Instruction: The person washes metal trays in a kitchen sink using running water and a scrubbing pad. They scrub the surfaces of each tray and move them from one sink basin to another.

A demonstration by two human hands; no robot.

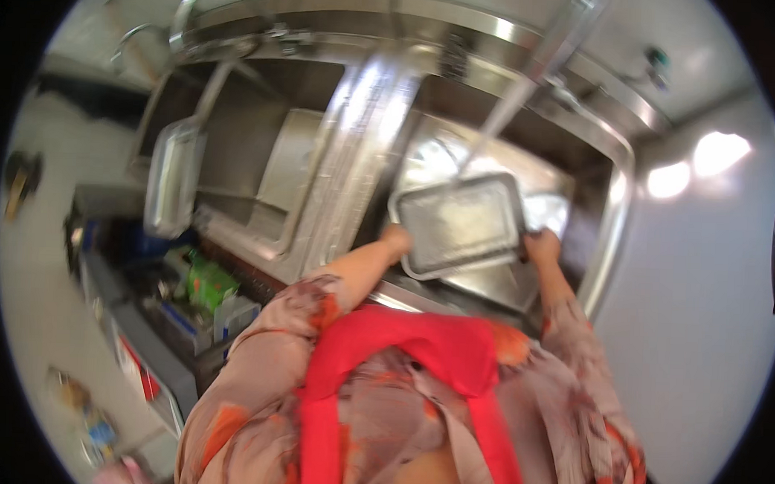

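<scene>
A rectangular metal tray [458,225] with a raised rim is held tilted over the right basin of a stainless steel sink [610,192]. My left hand [397,241] grips its left edge, and my right hand [544,247] holds the right edge. Something dark shows by the right fingers, too blurred to name. From the tap [571,31] at the upper right, a stream of water [497,118] runs down onto the tray. Beneath it, shiny metal sheets or trays [429,154] lie in the basin, partly hidden by the held tray.
A metal sheet or tray [291,155] lies in the left basin. Another metal tray [174,177] rests at that basin's left rim. A curved tap [181,17] stands behind. At lower left, a grey cart [147,342] holds a green packet [210,280]. A wall [673,303] borders the right.
</scene>
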